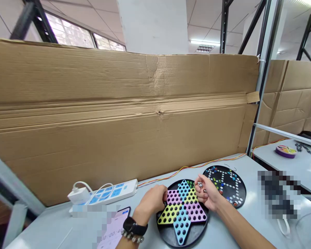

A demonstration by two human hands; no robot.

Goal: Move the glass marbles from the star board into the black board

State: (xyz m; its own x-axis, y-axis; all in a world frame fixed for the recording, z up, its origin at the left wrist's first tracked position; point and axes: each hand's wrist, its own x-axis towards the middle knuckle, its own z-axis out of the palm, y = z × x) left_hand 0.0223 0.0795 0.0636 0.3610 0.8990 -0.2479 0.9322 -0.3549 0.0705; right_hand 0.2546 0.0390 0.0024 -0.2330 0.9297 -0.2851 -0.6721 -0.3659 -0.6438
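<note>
A round black Chinese checkers board [182,211] with a coloured star of holes lies on the grey table in front of me. My left hand [152,200] rests closed on the board's left rim, gripping it. My right hand [206,192] hovers over the board's upper right, fingers curled round a few small marbles [200,185]. Beside it to the right lies a second black round tray [226,185] with several marbles scattered in it. A watch and bead bracelet sit on my left wrist.
A tall cardboard wall [124,114] stands behind the table. A white power strip [106,192] with a plugged charger lies at the left, a phone [114,230] near the front edge. Coloured wires [197,166] run along the back. Another table holds a purple disc [285,151].
</note>
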